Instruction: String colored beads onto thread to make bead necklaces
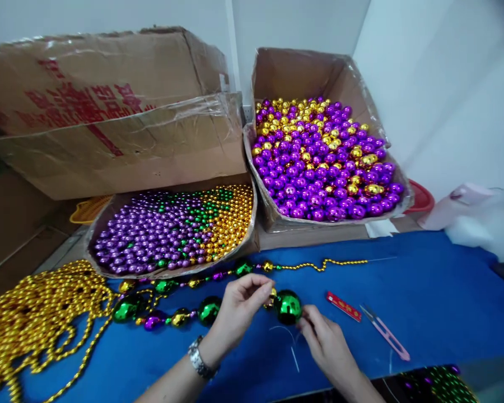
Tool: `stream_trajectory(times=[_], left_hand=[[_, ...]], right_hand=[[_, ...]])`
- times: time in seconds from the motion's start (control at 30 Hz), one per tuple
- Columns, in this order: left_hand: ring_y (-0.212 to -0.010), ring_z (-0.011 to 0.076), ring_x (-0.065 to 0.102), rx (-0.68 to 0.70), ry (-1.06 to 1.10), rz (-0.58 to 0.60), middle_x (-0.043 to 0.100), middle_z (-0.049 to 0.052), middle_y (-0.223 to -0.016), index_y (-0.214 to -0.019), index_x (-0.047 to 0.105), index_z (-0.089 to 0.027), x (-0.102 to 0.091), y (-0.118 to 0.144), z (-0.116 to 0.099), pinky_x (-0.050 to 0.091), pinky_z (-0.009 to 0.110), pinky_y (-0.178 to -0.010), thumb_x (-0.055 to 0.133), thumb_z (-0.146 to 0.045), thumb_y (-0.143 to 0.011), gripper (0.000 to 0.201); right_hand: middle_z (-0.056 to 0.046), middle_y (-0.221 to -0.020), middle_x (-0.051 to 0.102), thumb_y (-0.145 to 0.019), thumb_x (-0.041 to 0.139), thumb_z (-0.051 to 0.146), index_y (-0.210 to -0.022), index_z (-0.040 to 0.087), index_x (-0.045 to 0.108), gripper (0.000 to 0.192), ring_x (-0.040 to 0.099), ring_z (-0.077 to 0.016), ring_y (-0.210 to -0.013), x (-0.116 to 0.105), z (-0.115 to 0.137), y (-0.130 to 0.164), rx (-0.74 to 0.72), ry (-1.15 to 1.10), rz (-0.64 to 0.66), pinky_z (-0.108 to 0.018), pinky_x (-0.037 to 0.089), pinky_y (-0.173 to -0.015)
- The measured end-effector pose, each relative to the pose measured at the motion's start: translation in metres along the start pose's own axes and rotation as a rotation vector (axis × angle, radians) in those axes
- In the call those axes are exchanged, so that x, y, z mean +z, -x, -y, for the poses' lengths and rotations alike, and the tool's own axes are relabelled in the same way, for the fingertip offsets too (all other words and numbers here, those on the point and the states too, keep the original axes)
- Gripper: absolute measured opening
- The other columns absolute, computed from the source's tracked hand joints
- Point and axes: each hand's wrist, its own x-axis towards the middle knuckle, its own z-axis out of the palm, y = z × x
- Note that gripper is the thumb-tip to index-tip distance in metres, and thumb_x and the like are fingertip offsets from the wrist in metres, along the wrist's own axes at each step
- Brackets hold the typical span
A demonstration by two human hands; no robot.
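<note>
My left hand, with a metal-banded watch at its wrist, pinches a small gold bead on a bead strand. Beside it hangs a large shiny green bead. The fingertips of my right hand are closed at the right edge of that green bead; what lies between them is partly hidden. A thin clear thread trails below. Leftward on the blue cloth lies a strand with a purple bead, gold bead and another green bead, partly behind my left hand.
Pink-handled thread snips and a red strip lie on the blue cloth. Behind stand a carton of purple and gold balls and one of smaller mixed beads. Gold bead chains pile up at left.
</note>
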Motion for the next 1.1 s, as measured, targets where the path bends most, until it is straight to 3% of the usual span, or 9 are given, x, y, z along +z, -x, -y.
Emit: stream_trajectory(times=[0.07, 0.17, 0.27, 0.4, 0.6, 0.73, 0.9, 0.97, 1.1], left_hand=[[-0.074, 0.0155, 0.062, 0.046, -0.036, 0.036, 0.068, 0.006, -0.082, -0.084, 0.069, -0.014, 0.012, 0.000, 0.009, 0.049, 0.025, -0.068, 0.061, -0.031, -0.083, 0.018], [-0.086, 0.0184, 0.063, 0.196, -0.131, 0.095, 0.068, 0.009, -0.096, -0.081, 0.071, -0.015, 0.022, -0.002, 0.009, 0.049, 0.027, -0.075, 0.062, -0.026, -0.083, 0.014], [-0.080, 0.0172, 0.064, 0.306, -0.193, 0.141, 0.069, 0.007, -0.087, -0.081, 0.071, -0.016, 0.027, -0.008, -0.006, 0.049, 0.026, -0.072, 0.061, -0.023, -0.083, 0.012], [-0.078, 0.0169, 0.063, 0.352, -0.190, 0.141, 0.069, 0.007, -0.084, -0.081, 0.070, -0.015, 0.033, -0.020, -0.034, 0.050, 0.026, -0.071, 0.062, -0.023, -0.082, 0.012], [-0.074, 0.0174, 0.064, 0.299, -0.013, 0.118, 0.069, 0.006, -0.083, -0.085, 0.067, -0.014, 0.042, -0.028, -0.055, 0.053, 0.027, -0.068, 0.060, -0.030, -0.083, 0.017], [-0.095, 0.0210, 0.061, 0.319, -0.126, 0.208, 0.065, 0.009, -0.108, -0.114, 0.058, -0.018, 0.048, -0.028, -0.035, 0.049, 0.033, -0.084, 0.056, -0.032, -0.086, 0.032], [-0.104, 0.0248, 0.054, 0.516, -0.638, 0.613, 0.061, 0.007, -0.110, -0.105, 0.060, -0.021, 0.061, -0.027, 0.012, 0.040, 0.037, -0.094, 0.067, -0.038, -0.075, 0.035], [-0.100, 0.0258, 0.054, 0.521, -0.842, 0.632, 0.062, 0.007, -0.106, -0.105, 0.059, -0.022, 0.063, -0.028, 0.027, 0.040, 0.039, -0.091, 0.068, -0.040, -0.074, 0.037], [-0.084, 0.0225, 0.056, 0.434, -1.087, 0.550, 0.062, 0.005, -0.091, -0.091, 0.059, -0.021, 0.060, -0.033, 0.041, 0.044, 0.034, -0.075, 0.057, -0.034, -0.082, 0.016]], right_hand=[[-0.003, -0.072, 0.062, -0.094, 0.034, 0.021, -0.087, 0.021, 0.049, 0.016, 0.063, -0.0178, -0.066, -0.002, -0.013, 0.002, 0.002, 0.032, 0.012, -0.026, 0.047, -0.058], [-0.007, -0.090, 0.065, -0.091, 0.039, 0.021, -0.093, 0.021, 0.056, 0.017, 0.064, -0.0205, -0.080, -0.017, -0.025, 0.002, -0.008, 0.064, 0.029, -0.030, 0.049, -0.069], [-0.008, -0.105, 0.064, -0.093, 0.040, 0.023, -0.107, 0.023, 0.057, 0.022, 0.062, -0.0224, -0.095, -0.038, -0.023, -0.003, 0.012, 0.088, -0.006, -0.034, 0.047, -0.083], [-0.008, -0.116, 0.060, -0.095, 0.040, 0.026, -0.122, 0.022, 0.051, 0.029, 0.057, -0.0197, -0.108, -0.054, -0.001, -0.013, -0.010, -0.013, -0.067, -0.031, 0.045, -0.091], [-0.004, -0.085, 0.067, -0.096, 0.040, 0.027, -0.099, 0.021, 0.063, 0.024, 0.063, -0.0154, -0.074, -0.059, 0.014, -0.019, -0.007, -0.137, -0.082, -0.024, 0.048, -0.068], [0.000, -0.070, 0.061, -0.095, 0.042, 0.033, -0.102, 0.019, 0.062, 0.025, 0.059, -0.0127, -0.062, -0.068, 0.013, -0.019, 0.096, -0.297, -0.137, -0.022, 0.046, -0.059], [0.002, -0.067, 0.055, -0.094, 0.044, 0.039, -0.114, 0.017, 0.056, 0.031, 0.055, -0.0116, -0.059, -0.075, 0.020, -0.024, 0.176, -0.578, -0.172, -0.023, 0.046, -0.059], [0.002, -0.064, 0.053, -0.094, 0.046, 0.040, -0.113, 0.017, 0.055, 0.031, 0.052, -0.0111, -0.057, -0.080, 0.018, -0.026, 0.208, -0.666, -0.214, -0.023, 0.045, -0.058], [0.004, -0.061, 0.049, -0.090, 0.053, 0.041, -0.106, 0.017, 0.057, 0.030, 0.048, -0.0103, -0.054, -0.095, -0.002, -0.028, 0.264, -0.816, -0.424, -0.021, 0.040, -0.051]])
